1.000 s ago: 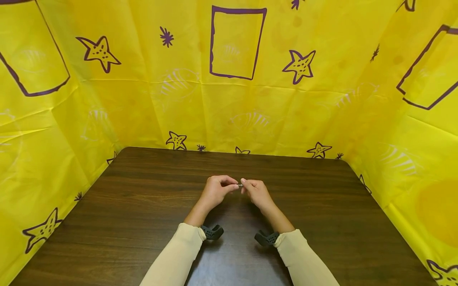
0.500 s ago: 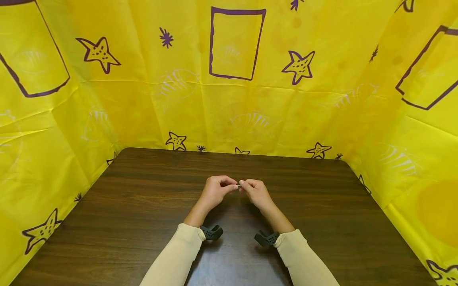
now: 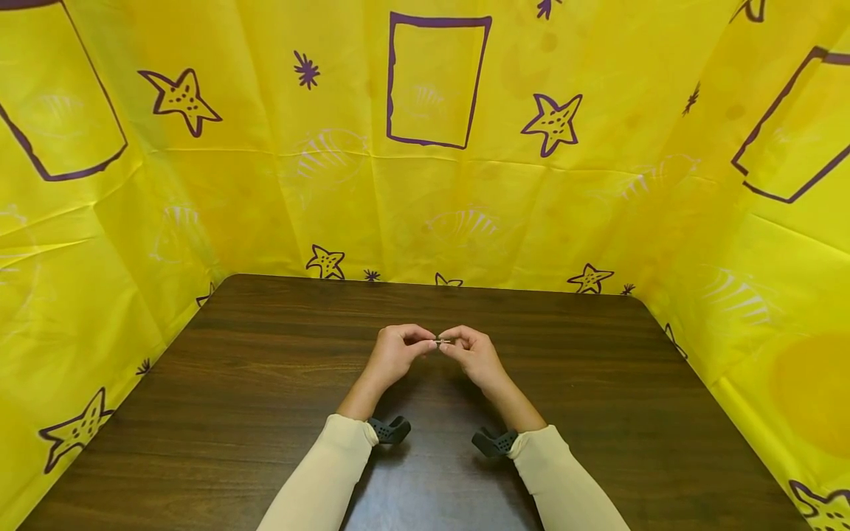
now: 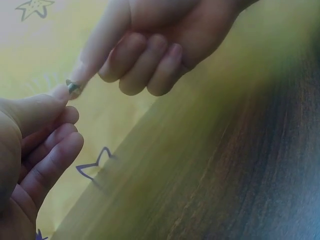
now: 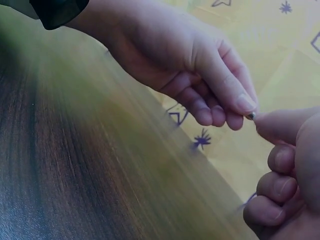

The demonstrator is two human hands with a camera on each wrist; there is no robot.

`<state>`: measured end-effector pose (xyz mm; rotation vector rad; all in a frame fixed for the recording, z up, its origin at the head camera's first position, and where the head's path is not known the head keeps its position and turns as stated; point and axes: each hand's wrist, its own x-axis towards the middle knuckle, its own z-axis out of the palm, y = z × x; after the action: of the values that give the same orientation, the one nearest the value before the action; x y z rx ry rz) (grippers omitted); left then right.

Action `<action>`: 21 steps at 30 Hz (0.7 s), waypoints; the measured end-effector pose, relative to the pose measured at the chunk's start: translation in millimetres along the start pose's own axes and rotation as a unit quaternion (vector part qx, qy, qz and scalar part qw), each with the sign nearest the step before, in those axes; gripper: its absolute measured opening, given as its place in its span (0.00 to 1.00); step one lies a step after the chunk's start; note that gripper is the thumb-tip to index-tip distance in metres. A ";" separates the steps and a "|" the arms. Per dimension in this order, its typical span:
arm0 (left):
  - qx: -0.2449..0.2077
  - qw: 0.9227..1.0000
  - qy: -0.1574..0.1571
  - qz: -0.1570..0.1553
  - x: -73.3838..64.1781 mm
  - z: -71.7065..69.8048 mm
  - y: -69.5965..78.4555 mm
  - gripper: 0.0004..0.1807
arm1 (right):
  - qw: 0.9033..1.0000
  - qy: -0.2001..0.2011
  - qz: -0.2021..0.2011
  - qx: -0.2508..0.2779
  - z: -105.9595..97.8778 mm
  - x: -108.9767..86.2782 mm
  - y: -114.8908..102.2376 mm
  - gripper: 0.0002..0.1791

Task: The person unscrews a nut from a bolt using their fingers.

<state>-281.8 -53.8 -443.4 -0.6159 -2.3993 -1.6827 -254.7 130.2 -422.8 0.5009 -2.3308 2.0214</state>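
A small shiny metal bolt (image 3: 441, 341) is held between the two hands above the table, its ends partly covered by fingertips. The left hand (image 3: 393, 357) pinches the bolt's left end with thumb and index finger. From the other side, the right hand (image 3: 477, 356) has thumb and index fingertips on the right end. In the left wrist view, a short ridged bit of the bolt (image 4: 73, 89) shows between the hands. Seen from the right wrist, only a glint of the bolt (image 5: 251, 116) appears by the left thumb. The right hand's other fingers are curled in.
Under the hands lies a dark wood-grain table (image 3: 279, 413). A yellow cloth (image 3: 252, 184) with starfish and fish drawings hangs round its back and sides. Dark bands (image 3: 392, 430) sit on both wrists, next to pale sleeves.
The right thumb and index finger have shifted from closed over the bolt to slightly parted around it, showing more metal. Both hands have edged slightly left; the left hand keeps its pinch.
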 end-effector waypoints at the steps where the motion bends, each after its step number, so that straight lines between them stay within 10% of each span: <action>1: 0.001 1.000 0.000 0.001 -0.1 0.0 -0.2 0.03 | 1.000 0.000 -0.004 0.001 -0.1 0.0 0.0 0.10; 21: 0.022 1.000 0.006 -0.003 -0.6 0.3 -2.9 0.03 | 1.000 0.018 0.024 0.005 -1.4 5.7 17.8 0.14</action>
<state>-282.4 -54.5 -446.2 -0.5912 -2.4238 -1.6268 -264.8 132.2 -438.5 0.4079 -2.3359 2.0441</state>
